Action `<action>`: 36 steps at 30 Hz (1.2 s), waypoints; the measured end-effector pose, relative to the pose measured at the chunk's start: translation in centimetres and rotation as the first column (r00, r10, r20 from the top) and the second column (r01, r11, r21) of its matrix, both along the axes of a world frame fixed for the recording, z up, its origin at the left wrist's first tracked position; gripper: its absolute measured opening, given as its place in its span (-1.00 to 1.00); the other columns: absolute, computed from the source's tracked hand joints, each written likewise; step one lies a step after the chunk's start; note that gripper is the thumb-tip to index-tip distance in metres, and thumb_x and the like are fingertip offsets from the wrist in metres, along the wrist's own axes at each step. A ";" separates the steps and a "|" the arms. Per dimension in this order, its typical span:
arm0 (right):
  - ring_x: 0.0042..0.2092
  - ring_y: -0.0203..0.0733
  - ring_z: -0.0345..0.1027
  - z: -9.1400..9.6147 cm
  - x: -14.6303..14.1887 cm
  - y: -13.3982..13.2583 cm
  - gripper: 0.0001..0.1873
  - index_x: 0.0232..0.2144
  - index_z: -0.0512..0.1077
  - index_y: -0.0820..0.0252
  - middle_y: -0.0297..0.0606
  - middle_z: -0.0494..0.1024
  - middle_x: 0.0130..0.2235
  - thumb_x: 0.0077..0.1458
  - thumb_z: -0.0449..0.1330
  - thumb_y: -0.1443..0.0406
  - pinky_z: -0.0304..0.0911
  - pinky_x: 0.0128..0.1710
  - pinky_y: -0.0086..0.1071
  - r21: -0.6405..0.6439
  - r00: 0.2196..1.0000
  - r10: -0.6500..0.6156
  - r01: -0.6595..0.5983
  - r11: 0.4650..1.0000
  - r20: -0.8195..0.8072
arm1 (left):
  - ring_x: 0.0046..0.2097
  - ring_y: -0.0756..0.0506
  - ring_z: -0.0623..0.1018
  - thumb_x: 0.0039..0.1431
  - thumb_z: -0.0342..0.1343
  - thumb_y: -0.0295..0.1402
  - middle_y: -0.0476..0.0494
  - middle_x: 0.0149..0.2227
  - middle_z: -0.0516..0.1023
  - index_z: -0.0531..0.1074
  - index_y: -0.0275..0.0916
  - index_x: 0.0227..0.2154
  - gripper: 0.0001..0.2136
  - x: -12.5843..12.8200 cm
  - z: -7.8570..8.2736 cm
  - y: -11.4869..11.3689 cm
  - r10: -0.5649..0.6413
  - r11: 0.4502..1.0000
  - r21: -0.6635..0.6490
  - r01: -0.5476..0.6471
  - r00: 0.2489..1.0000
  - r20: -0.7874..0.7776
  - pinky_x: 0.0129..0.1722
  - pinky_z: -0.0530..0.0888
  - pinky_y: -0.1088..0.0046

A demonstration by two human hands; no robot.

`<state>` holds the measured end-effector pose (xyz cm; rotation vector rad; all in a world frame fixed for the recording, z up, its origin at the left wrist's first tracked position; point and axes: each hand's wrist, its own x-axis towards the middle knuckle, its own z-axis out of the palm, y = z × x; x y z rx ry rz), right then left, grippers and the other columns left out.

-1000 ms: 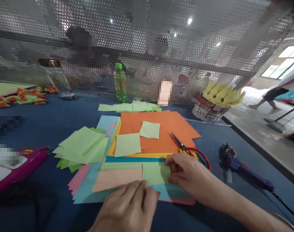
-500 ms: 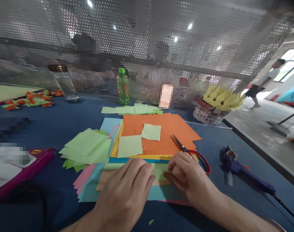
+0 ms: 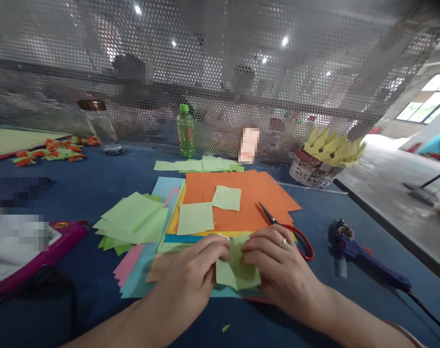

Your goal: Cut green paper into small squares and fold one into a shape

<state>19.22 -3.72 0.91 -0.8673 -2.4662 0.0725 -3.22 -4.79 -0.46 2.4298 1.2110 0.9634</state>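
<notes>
Between my two hands is a light green paper square (image 3: pixel 237 270), creased and partly lifted. My left hand (image 3: pixel 196 266) is closed on its left edge, the fingers curled over it. On the right side, my right hand (image 3: pixel 274 258), with a ring on one finger, pinches the same paper. Beneath lies a stack of coloured paper with orange sheets (image 3: pixel 256 212) on top. Two pale green squares, a nearer one (image 3: pixel 195 218) and a farther one (image 3: pixel 227 198), rest on the orange. Scissors (image 3: pixel 301 237) with red handles lie just beyond my right hand.
A pile of green squares (image 3: pixel 133 217) lies left, green strips (image 3: pixel 201 164) behind. A glue gun (image 3: pixel 372 263) with a cord sits right, near a basket (image 3: pixel 310 169) of folded yellow paper. A green bottle (image 3: pixel 185 135) and glass bottle (image 3: pixel 104 130) stand before a perforated metal screen (image 3: pixel 212 58).
The green paper, hidden under my hands before, now shows raised and creased between them. My hands have shifted slightly, their fingers now gripping its sides. A walking person at right has left the view.
</notes>
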 end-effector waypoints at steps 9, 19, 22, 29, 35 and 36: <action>-0.13 -0.16 0.38 -0.7 -0.1 -0.2 -0.76 -0.37 0.41 0.15 -0.34 0.58 -0.33 0.08 0.05 0.55 0.04 0.03 -0.14 -0.015 0.999 0.019 -0.018 1.000 0.031 | 0.10 -0.11 0.44 0.07 -0.09 -0.73 -0.03 -0.03 0.54 0.46 -0.15 -0.27 -0.63 0.1 0.5 0.4 -0.057 0.992 0.105 0.067 0.994 -0.096 0.07 0.38 0.26; -0.25 -0.20 0.40 -0.6 0.0 -0.7 -0.87 -0.38 0.41 0.13 -0.32 0.55 -0.42 0.24 0.14 0.33 0.18 -0.12 -0.26 -0.126 0.997 -0.045 0.036 0.991 -0.068 | -0.25 -0.06 0.54 0.22 0.10 -0.51 0.03 -0.42 0.57 0.49 -0.16 -0.43 -0.84 -0.1 0.8 0.2 -0.062 0.998 0.027 0.063 0.998 -0.030 -0.11 0.41 0.30; -0.31 -0.22 0.38 -1.0 -0.1 -0.8 -0.85 -0.41 0.42 0.14 -0.32 0.53 -0.41 0.23 0.18 0.28 0.19 -0.19 -0.31 -0.193 0.981 -0.141 0.113 0.975 -0.134 | -0.32 -0.05 0.53 0.19 0.15 -0.47 0.04 -0.45 0.55 0.48 -0.15 -0.46 -0.86 -0.2 0.7 0.3 -0.013 1.000 -0.008 0.013 1.000 -0.026 -0.24 0.44 0.37; -0.37 -0.18 0.30 -1.9 -0.6 -0.6 -0.87 -0.43 0.49 0.10 -0.34 0.46 -0.47 0.14 0.27 0.21 0.13 -0.30 -0.32 -0.366 0.902 -0.423 0.366 0.856 -0.089 | -0.45 -0.05 0.53 0.16 0.14 -0.36 0.06 -0.50 0.51 0.41 -0.12 -0.39 -0.97 0.2 -0.1 0.5 0.179 0.984 0.010 -0.179 0.984 0.008 -0.50 0.42 0.49; -0.36 -0.17 0.26 -1.7 -0.9 -0.5 -0.86 -0.45 0.46 0.10 -0.35 0.43 -0.49 0.14 0.26 0.23 0.06 -0.28 -0.29 -0.342 0.900 -0.436 0.406 0.847 -0.011 | -0.34 -0.13 0.57 0.08 0.18 -0.40 0.08 -0.51 0.49 0.37 -0.11 -0.26 -0.84 0.8 0.0 0.5 0.245 0.969 -0.005 -0.246 0.966 -0.079 -0.38 0.44 0.40; -0.35 -0.16 0.26 -1.6 -0.9 -0.4 -0.83 -0.47 0.44 0.10 -0.36 0.42 -0.50 0.14 0.27 0.22 0.05 -0.28 -0.29 -0.339 0.901 -0.435 0.409 0.847 -0.001 | -0.34 -0.14 0.57 0.07 0.18 -0.43 0.08 -0.52 0.48 0.37 -0.12 -0.26 -0.82 0.8 -0.1 0.5 0.240 0.971 -0.001 -0.241 0.967 -0.088 -0.37 0.43 0.39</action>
